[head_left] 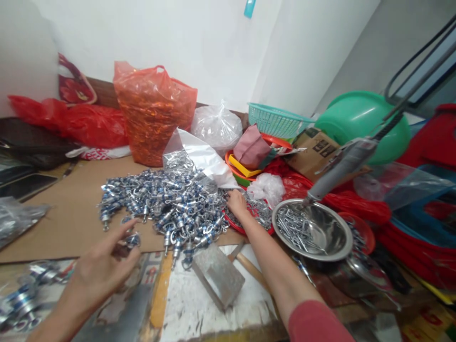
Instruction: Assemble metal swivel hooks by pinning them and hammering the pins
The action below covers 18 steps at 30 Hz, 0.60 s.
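Observation:
My left hand (103,263) hovers over the near edge of the cardboard, slightly blurred, with thumb and index finger apart. A small metal fitting (132,240) shows in the gap between them; whether they touch it is unclear. Beyond the fingertips spreads a heap of silver-and-blue metal fittings (185,209), many with hooks or rings. My right hand (237,202) reaches down into a red tray (240,230) of small metal parts (261,213). Its fingers are bunched together, and their tips are partly hidden among the parts.
A metal block (219,275) and a hammer-like wooden handle (252,270) lie in front. Right of my forearm stands a steel bowl (337,237) of pins, under a grey hanging tool (342,166). Bags (153,114) line the wall; more fittings (23,304) lie near left.

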Available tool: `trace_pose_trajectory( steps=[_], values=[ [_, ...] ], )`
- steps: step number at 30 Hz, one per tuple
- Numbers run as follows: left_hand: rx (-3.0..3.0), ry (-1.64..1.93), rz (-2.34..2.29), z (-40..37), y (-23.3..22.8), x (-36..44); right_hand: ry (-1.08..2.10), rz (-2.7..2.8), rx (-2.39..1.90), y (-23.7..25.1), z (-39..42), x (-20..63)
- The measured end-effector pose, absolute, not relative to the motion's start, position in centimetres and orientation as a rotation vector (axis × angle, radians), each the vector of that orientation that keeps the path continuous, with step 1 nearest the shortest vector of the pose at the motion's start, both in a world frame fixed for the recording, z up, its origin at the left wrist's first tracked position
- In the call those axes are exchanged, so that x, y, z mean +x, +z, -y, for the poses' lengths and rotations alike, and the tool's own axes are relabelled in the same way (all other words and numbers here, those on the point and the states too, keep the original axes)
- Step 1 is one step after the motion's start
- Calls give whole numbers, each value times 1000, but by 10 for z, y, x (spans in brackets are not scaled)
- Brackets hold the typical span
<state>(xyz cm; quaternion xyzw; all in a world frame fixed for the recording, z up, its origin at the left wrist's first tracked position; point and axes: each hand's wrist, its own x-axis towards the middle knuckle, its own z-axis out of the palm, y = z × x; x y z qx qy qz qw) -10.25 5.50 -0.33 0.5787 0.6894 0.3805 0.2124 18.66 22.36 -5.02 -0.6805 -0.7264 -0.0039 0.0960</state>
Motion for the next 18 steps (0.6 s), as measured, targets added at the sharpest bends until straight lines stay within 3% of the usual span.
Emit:
trace_pose_trajectory(
  steps=[3, 8, 14, 18],
  values=[
    [1353, 1120, -1854, -46, 10, -94, 3, 2187, -2071, -48, -216, 195],
    [957, 1012, -1327, -31, -2, -59, -57, 2185, -2151, -27, -172, 234],
    [1085, 949, -1290, -29, -23, -14, -211, 2017, -2358, -8, -96, 295],
    [1363, 871, -1432, -37, -25, -7, -226, 2049, -2229, -11, -85, 289]
  ],
)
